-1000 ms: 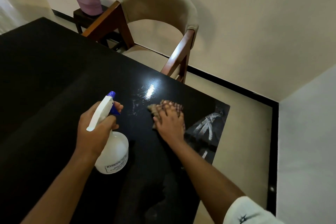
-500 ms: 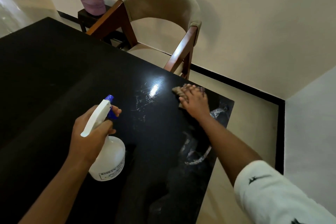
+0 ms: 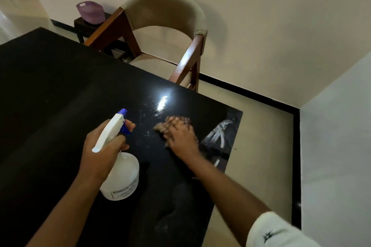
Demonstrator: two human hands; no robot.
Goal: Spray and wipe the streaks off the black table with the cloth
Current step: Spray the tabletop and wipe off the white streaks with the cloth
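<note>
The black table [image 3: 50,106] fills the left and middle of the head view. My left hand [image 3: 102,150] grips the neck of a white spray bottle [image 3: 122,174] with a blue nozzle, held just above the table. My right hand [image 3: 181,138] lies flat on a brown checked cloth [image 3: 162,125] and presses it on the table; it is blurred by motion. White streaks [image 3: 218,134] show near the table's right corner, to the right of the cloth. Small droplets [image 3: 147,126] speckle the surface between bottle and cloth.
A beige chair with wooden arms [image 3: 160,32] stands against the table's far edge. Behind it a purple bowl [image 3: 91,12] sits on a small dark stand. The table's right edge [image 3: 230,158] drops to a pale floor, with white walls close by.
My right hand has slid the cloth back from the far edge toward me and to the left. The left hand with the bottle has hardly moved.
</note>
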